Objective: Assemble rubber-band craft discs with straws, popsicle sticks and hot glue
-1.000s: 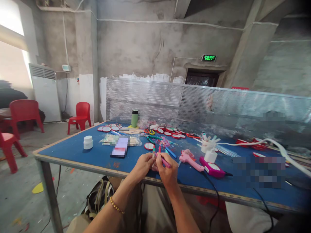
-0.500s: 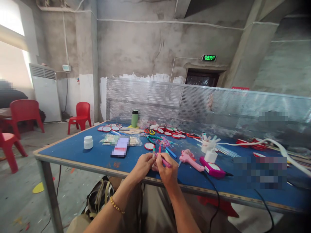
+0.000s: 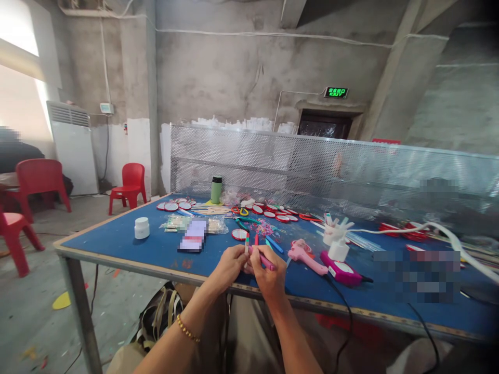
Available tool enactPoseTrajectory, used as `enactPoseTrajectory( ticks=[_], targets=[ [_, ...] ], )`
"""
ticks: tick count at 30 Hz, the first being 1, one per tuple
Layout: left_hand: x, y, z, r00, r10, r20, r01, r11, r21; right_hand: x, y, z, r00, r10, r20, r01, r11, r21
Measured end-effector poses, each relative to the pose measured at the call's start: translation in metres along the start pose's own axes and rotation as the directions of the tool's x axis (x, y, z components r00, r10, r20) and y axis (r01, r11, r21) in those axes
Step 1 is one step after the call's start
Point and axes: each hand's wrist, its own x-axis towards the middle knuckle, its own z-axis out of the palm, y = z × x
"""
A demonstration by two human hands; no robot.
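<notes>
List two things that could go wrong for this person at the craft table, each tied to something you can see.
1. The black cord from the magenta tool hangs over the table edge close to the right hand; a snag might drag the tool off.
2. Both hands work at the table's near edge, the left hand pinching a coloured stick; it could drop to the floor.

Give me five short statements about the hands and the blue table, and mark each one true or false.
1. The right hand grips a pink marker. True.
2. The left hand lies flat on the table. False: it pinches a coloured stick.
3. A bracelet sits on the left wrist. True.
4. The green bottle lies tipped over. False: it stands upright.
5. The pink glue gun is in the right hand. False: it lies on the table.
</notes>
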Motion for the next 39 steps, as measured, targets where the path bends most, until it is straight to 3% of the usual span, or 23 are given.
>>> enactPoseTrajectory(
  ticks=[14,39],
  targets=[
    [0.003,-0.010,-0.002,1.000,0.028,-0.007,-0.027,0.999,0.042,0.000,-0.001,0.000,1.000,-0.005,0.019,0.005,1.000,-0.003],
    [0.000,-0.003,0.000,1.000,-0.007,-0.005,0.007,0.999,-0.034,0.001,-0.001,0.000,0.998,0.003,0.063,-0.005,1.000,0.028]
  ],
)
